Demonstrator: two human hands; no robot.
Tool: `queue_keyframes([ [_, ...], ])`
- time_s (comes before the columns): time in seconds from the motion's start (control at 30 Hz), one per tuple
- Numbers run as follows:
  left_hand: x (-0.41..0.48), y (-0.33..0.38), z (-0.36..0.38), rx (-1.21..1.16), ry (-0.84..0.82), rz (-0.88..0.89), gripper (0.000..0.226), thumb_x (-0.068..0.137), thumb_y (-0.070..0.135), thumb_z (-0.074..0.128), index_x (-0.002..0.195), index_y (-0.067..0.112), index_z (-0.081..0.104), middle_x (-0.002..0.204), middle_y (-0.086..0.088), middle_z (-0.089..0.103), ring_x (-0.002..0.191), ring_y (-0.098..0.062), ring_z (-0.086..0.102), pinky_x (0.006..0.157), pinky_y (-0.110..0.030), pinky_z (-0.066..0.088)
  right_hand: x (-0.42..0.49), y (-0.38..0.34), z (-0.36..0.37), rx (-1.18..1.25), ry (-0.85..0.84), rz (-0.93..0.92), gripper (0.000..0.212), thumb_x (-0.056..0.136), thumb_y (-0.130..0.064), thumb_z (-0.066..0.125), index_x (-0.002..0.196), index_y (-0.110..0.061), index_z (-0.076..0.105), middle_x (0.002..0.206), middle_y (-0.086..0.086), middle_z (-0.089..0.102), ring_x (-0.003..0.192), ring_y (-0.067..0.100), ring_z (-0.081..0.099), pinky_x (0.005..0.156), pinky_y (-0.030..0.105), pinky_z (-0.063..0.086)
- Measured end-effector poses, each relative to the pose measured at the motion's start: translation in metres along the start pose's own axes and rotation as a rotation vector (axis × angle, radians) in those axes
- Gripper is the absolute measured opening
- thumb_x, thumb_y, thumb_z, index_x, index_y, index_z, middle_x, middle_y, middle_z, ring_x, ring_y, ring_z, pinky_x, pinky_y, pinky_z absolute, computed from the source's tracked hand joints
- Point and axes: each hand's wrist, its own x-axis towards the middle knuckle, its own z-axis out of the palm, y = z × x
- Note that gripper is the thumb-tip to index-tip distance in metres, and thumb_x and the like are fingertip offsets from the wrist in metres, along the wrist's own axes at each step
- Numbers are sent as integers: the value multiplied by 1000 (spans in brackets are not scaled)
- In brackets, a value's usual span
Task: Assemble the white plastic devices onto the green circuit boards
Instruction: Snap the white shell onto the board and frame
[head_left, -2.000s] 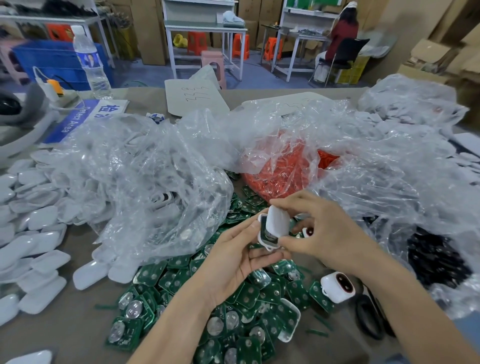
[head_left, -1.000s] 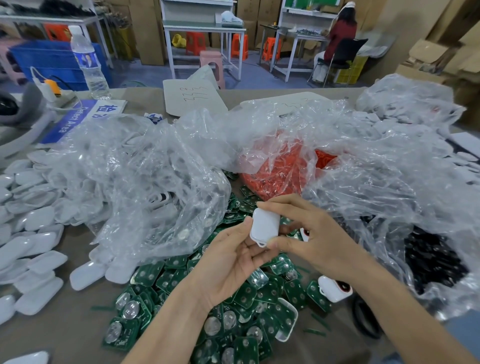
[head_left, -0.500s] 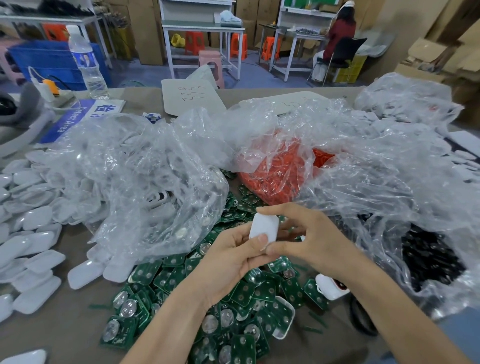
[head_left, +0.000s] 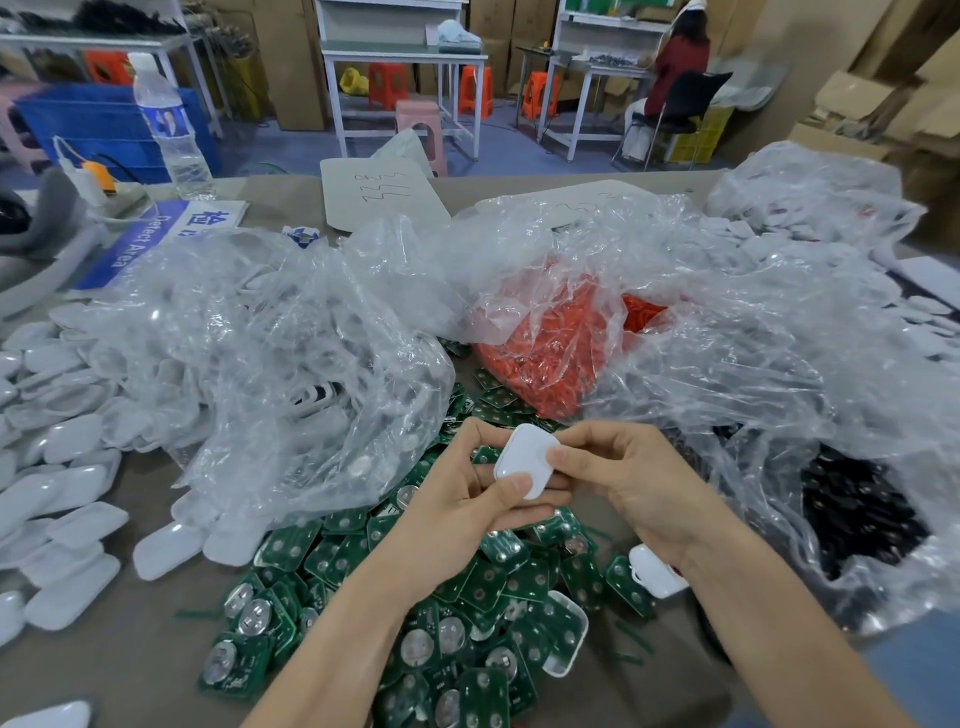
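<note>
A white plastic device (head_left: 525, 457) is held above a heap of green circuit boards (head_left: 457, 613) in the middle of the table. My left hand (head_left: 457, 499) grips it from below and the left, thumb on its lower edge. My right hand (head_left: 634, 478) pinches its right side, thumb on top. Its smooth white back faces me; whatever is inside is hidden. Another white device (head_left: 655, 571) lies on the boards under my right wrist. An open white shell (head_left: 563, 642) lies among the boards.
Clear plastic bags (head_left: 291, 374) hold white shells at left, orange parts (head_left: 550, 343) in the middle and black parts (head_left: 857, 509) at right. Loose white covers (head_left: 57, 493) spread at far left. A water bottle (head_left: 169, 130) stands at the back left.
Both hands have closed the white device and turned it, so its smooth back now faces up. The circuit board seen inside two seconds ago is hidden. The hands stayed in place.
</note>
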Motion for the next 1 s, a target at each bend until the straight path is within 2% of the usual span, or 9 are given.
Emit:
queue_keyframes([
  [0.23,1,-4,4,17,31,24,37,84,15,58,117,3,47,98,-21,73,91,-30,73,77,-30,59,-4,0,4,-38,60,-31,15,66,-29,74,72,-15,73,71,3,71,65,9,63,61,18,51],
  [0.37,4,-6,6,40,123,42,32,86,10,63,117,16,59,93,-11,76,82,-27,74,71,-26,59,-3,2,9,-127,167,-80,7,81,-18,72,76,-14,71,71,2,71,67,9,62,66,20,51],
  [0.47,5,-9,4,131,158,70,34,88,0,65,116,18,60,84,-9,75,71,-20,72,69,-26,58,-3,4,14,-190,211,-103,7,86,-15,70,78,-14,70,71,0,71,66,6,62,66,18,51],
  [0.57,5,-10,4,201,154,83,32,91,0,62,118,16,58,78,-6,73,64,-17,69,64,-23,55,-5,6,17,-214,237,-118,9,86,-15,70,78,-17,70,70,-2,71,64,4,62,64,15,49],
  [0.73,4,-16,6,320,184,105,29,93,-1,59,116,17,55,71,-2,70,60,-20,68,62,-26,53,-8,13,22,-265,277,-133,11,89,-14,67,79,-18,67,72,-1,71,68,8,64,72,28,53],
  [0.8,4,-17,6,325,167,102,29,93,0,59,116,16,54,72,-2,70,59,-19,67,62,-25,52,-9,12,19,-309,268,-130,10,89,-16,67,79,-19,67,74,-2,71,69,8,64,72,28,53],
  [0.93,2,-13,4,350,103,108,31,94,1,60,116,23,56,75,0,71,60,-14,66,65,-22,53,-13,3,10,-280,176,-97,6,88,-21,68,87,-25,70,77,-7,72,67,4,65,56,13,48],
  [1.0,2,-12,4,366,82,128,30,95,3,59,115,25,58,80,1,72,65,-15,69,67,-21,53,-13,0,10,-217,115,-98,9,88,-20,68,94,-25,73,79,-5,73,69,4,67,59,12,49],
])
